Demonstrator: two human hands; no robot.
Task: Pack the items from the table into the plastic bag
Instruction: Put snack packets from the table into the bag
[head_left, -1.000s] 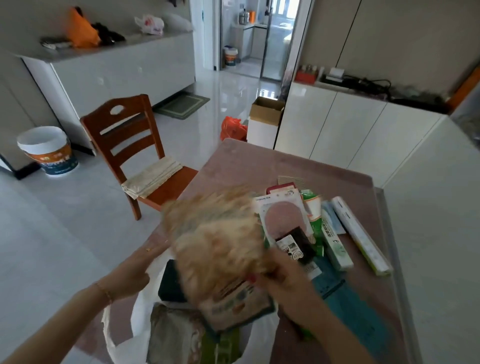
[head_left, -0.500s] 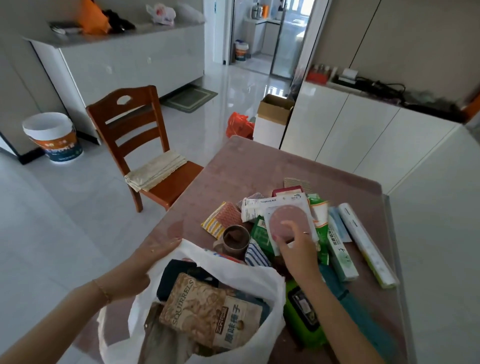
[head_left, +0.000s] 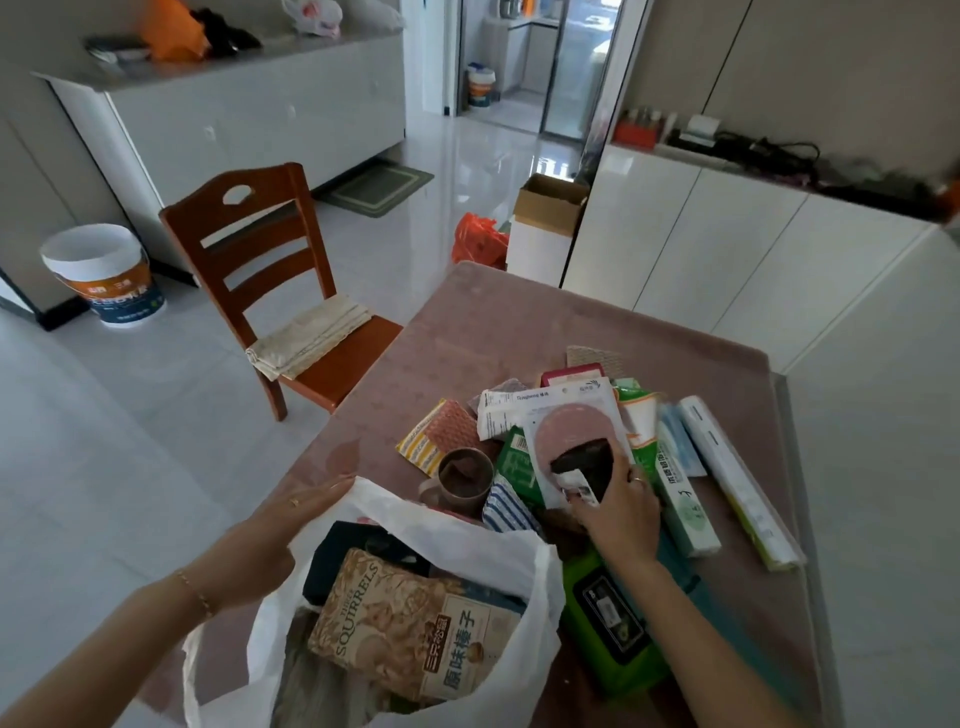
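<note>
right hand (head_left: 621, 512): fingers pinched a small dark packet (head_left: 586, 464), frame center-right, above the item pile
left hand (head_left: 291, 517): fingers straight, resting flat on the plastic bag (head_left: 524, 551) rim
bag: lower center, open, nut pack (head_left: 410, 623) inside
table (head_left: 519, 332): remaining items right of bag

"squirrels" on bagged snack pack (head_left: 410, 621)

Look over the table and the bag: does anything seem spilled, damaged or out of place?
Nothing looks spilled or broken. The packets on the table lie in a loose, overlapping heap rather than in rows, and the squirrel-print snack box sits tilted in the white plastic bag. The right hand holds a small dark packet; the left hand rests flat by the bag.
</note>
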